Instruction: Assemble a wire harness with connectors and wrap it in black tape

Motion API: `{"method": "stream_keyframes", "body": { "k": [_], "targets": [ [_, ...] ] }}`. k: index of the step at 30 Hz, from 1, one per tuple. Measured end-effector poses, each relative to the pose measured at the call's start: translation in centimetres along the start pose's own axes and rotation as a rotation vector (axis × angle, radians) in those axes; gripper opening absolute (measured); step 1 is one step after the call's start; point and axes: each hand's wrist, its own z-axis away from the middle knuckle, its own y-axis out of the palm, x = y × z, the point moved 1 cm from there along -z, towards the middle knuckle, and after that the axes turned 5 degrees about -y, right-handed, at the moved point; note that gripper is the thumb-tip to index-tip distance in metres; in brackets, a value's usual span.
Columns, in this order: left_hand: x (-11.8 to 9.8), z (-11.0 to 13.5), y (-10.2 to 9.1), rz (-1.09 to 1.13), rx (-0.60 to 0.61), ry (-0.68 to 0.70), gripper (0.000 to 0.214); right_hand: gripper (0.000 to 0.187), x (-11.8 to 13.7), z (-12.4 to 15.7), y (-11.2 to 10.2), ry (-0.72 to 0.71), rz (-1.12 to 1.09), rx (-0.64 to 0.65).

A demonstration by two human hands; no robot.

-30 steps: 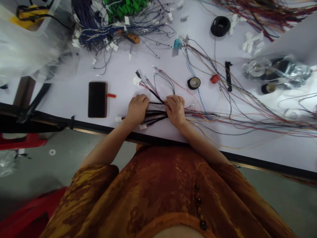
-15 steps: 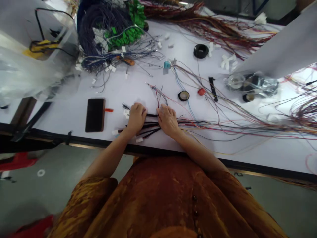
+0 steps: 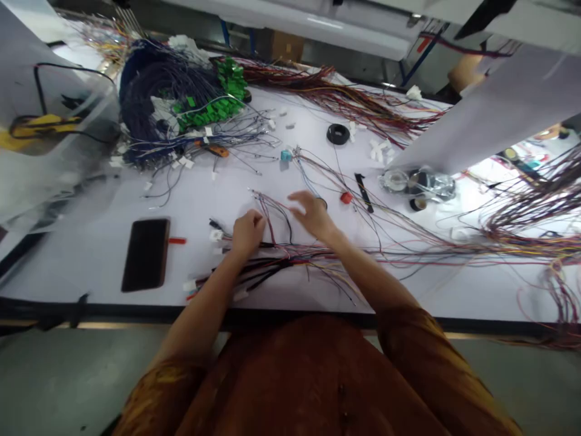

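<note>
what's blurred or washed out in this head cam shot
Head view: the right hand is motion-smeared, its fingers indistinct, while the left hand, closed on the wire bundle, is sharper; the loose wires near the right edge look soft; the clear plastic sheet at far left is hazy with glare.

Single head-worn view, from above the person's own chest, looking forward and down. Torso and forearms fill the bottom third, and the worktop [image 3: 68,266] near edge runs across just above them. Left hand [image 3: 247,233], right hand [image 3: 313,215] and wires [image 3: 290,263] sit mid-frame at close range. The far worktop edge and the room behind show along the top. Wide lens, edges bowed, frame tilted slightly.
</note>
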Motion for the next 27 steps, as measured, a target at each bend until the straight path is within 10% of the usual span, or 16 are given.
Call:
{"method": "stream_keyframes", "body": {
  "k": [4, 11, 18, 23, 27],
  "targets": [
    [-0.3, 0.3, -0.1, -0.231, 0.053, 0.092, 0.008, 0.034, -6.9, -8.7, -3.7, 0.257, 0.206, -0.178],
    [0.2, 0.3, -0.5, -0.037, 0.094, 0.015, 0.019, 0.042, -9.0, -17.6, -2.5, 0.523, 0.418, 0.092],
    [0.5, 0.6, -0.6, 0.057, 0.1, -0.026, 0.021, 0.03, -9.9, -17.8, -2.5, 0.398, 0.262, -0.056],
    [0.5, 0.6, -0.6, 0.078, 0.094, -0.016, 0.022, 0.025, -10.9, -16.5, -4.5, 0.164, -0.036, 0.121],
    [0.4, 0.5, -0.5, 0.088, 0.091, -0.021, 0.021, 0.02, -11.6, -16.1, -4.7, 0.257, 0.215, 0.116]
  ]
}}
